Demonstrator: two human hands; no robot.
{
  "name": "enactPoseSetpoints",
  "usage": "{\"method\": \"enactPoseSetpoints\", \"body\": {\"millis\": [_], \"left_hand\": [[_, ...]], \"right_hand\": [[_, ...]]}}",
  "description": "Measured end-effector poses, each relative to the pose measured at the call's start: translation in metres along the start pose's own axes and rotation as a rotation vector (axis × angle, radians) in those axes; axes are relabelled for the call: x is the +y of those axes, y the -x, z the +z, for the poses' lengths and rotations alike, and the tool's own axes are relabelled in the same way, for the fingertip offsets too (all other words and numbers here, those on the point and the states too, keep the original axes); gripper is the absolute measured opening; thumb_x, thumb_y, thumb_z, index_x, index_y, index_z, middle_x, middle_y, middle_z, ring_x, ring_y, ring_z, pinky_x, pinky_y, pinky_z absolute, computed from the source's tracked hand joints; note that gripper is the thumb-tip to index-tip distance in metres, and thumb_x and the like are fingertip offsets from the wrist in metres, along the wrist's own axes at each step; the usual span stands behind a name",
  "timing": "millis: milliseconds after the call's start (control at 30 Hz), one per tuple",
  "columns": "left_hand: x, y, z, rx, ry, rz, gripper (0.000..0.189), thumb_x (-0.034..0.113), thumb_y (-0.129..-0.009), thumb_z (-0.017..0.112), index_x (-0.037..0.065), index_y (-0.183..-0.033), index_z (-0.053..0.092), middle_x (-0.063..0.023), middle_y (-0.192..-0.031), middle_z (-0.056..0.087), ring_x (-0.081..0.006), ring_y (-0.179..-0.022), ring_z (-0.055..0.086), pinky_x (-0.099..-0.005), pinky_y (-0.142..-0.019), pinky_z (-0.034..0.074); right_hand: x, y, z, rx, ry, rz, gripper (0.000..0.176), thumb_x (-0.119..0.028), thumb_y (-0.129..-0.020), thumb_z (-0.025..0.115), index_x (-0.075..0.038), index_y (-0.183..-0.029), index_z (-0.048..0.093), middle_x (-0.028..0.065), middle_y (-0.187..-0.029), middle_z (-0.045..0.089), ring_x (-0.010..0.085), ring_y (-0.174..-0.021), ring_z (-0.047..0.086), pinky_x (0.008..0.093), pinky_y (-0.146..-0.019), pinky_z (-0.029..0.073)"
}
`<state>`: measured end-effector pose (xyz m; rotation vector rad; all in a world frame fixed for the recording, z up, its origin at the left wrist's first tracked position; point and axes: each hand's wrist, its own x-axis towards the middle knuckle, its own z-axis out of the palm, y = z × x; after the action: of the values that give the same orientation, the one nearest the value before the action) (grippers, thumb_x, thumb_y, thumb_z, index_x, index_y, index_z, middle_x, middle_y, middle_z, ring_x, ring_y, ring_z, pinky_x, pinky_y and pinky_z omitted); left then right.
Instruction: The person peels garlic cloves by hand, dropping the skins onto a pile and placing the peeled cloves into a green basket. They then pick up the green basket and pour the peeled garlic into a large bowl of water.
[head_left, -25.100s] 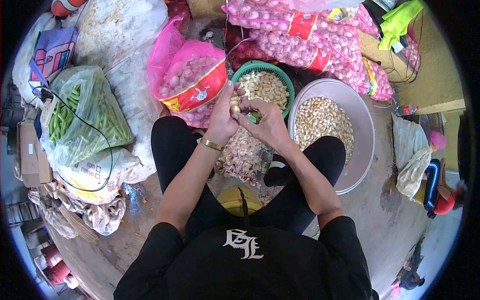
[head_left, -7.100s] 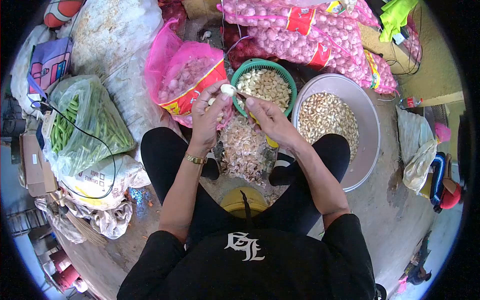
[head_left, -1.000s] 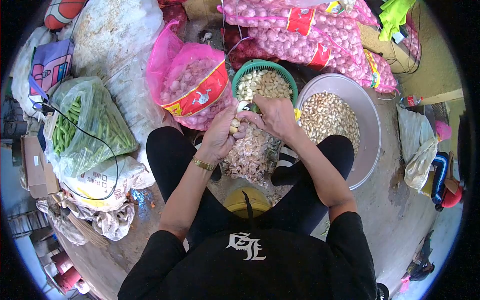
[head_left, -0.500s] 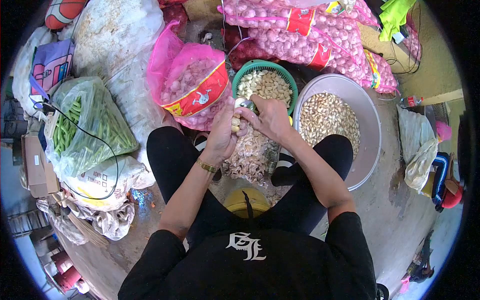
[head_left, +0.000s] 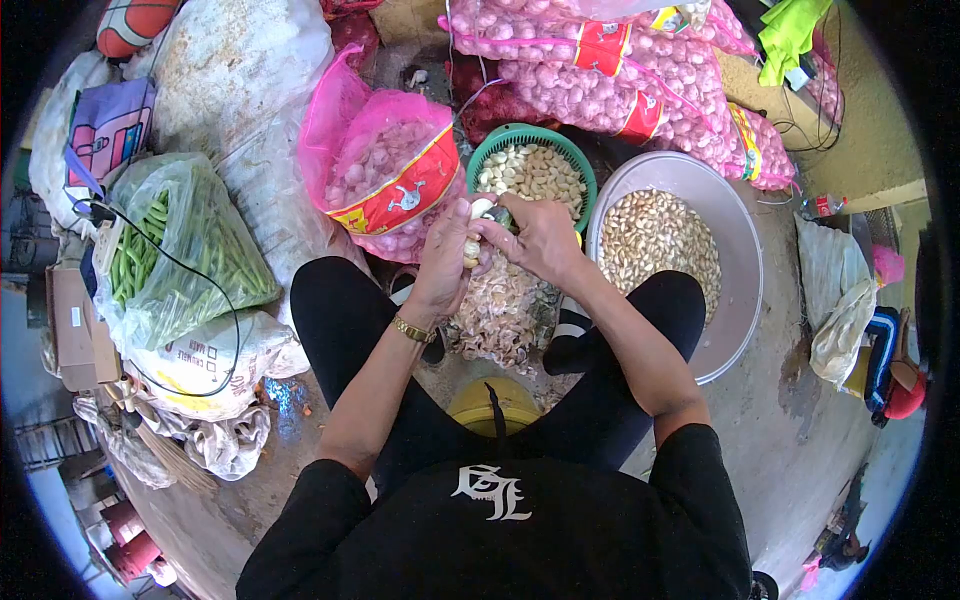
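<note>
My left hand is closed around several garlic cloves, pale and partly hidden by the fingers. A white peeled clove shows at its fingertips. Right against it, my right hand pinches a small dark grey-green object, too covered to name. Both hands meet above a heap of garlic skins on the floor between my feet. Just beyond them stands a green basket of peeled cloves. A large pale tub of unpeeled cloves is by my right knee.
An opened pink mesh sack of garlic bulbs stands ahead on the left. More full garlic sacks are piled at the back. A clear bag of green pods sits at left, with a black cable across it. A yellow bucket is below me.
The view has shifted very slightly. Both hands stay together with small finger movements, and the white clove at the left fingertips shows a little more.
</note>
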<state>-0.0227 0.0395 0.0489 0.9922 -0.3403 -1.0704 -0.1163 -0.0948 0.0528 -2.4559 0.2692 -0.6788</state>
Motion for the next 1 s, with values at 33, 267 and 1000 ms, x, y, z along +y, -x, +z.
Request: {"method": "enactPoseSetpoints", "body": {"millis": [33, 267, 1000], "left_hand": [[-0.002, -0.001, -0.002, 0.000, 0.000, 0.002, 0.044, 0.040, -0.102, 0.041, 0.002, -0.122, 0.052, -0.0014, -0.086, 0.058, -0.0050, -0.058, 0.049, -0.0188, -0.048, 0.040], [-0.002, -0.009, 0.005, 0.176, 0.071, 0.049, 0.047, 0.042, -0.102, 0.040, 0.001, -0.121, 0.053, -0.0012, -0.086, 0.056, -0.0061, -0.059, 0.049, -0.0198, -0.048, 0.039], [0.019, -0.008, -0.014, 0.030, 0.209, 0.107, 0.039, 0.042, -0.103, 0.037, 0.007, -0.099, 0.051, 0.0013, -0.076, 0.049, -0.0052, -0.053, 0.043, -0.0197, -0.045, 0.034]], "right_hand": [[-0.001, 0.000, 0.000, 0.016, 0.017, -0.007, 0.046, -0.051, -0.084, 0.065, -0.005, -0.089, 0.064, 0.0147, -0.055, 0.057, 0.0324, -0.053, 0.061, 0.0408, -0.049, 0.046], [-0.006, 0.002, -0.009, -0.045, 0.093, -0.198, 0.044, -0.050, -0.084, 0.065, -0.007, -0.093, 0.063, 0.0116, -0.056, 0.059, 0.0305, -0.056, 0.063, 0.0393, -0.049, 0.047], [-0.019, 0.001, -0.018, -0.060, -0.003, -0.052, 0.035, -0.046, -0.076, 0.074, -0.011, -0.077, 0.068, 0.0122, -0.058, 0.059, 0.0312, -0.053, 0.059, 0.0391, -0.049, 0.044]]}}
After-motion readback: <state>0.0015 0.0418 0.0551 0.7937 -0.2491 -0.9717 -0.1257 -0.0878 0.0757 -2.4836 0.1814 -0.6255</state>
